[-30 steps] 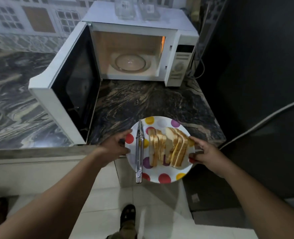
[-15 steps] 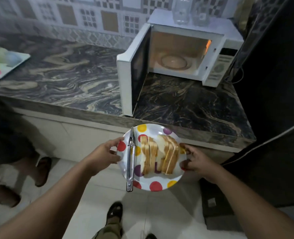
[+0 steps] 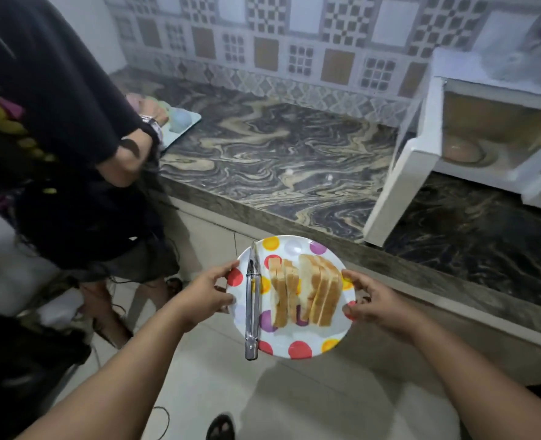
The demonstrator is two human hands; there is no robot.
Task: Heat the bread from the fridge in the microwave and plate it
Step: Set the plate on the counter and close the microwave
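Note:
I hold a white plate [image 3: 297, 349] with coloured dots in the air over the floor, in front of the counter edge. My left hand [image 3: 207, 295] grips its left rim and my right hand [image 3: 375, 304] grips its right rim. Several bread slices [image 3: 304, 293] stand in a row on the plate. Metal tongs [image 3: 252, 300] lie along the plate's left side, their handle end sticking out past the near rim. The white microwave [image 3: 497, 147] sits at the far right with its door [image 3: 396, 188] swung open and its glass turntable bare.
The marbled counter [image 3: 278, 160] runs from the left to the microwave. Another person in dark clothes [image 3: 60, 128] stands at the left, close to the counter. A pale tray [image 3: 175, 123] with coloured cups lies by that person's arm. Tiled floor [image 3: 294, 401] is below.
The view has swung left while I carry the plate away from the microwave. The microwave has slid to the right edge and the other person has come into view.

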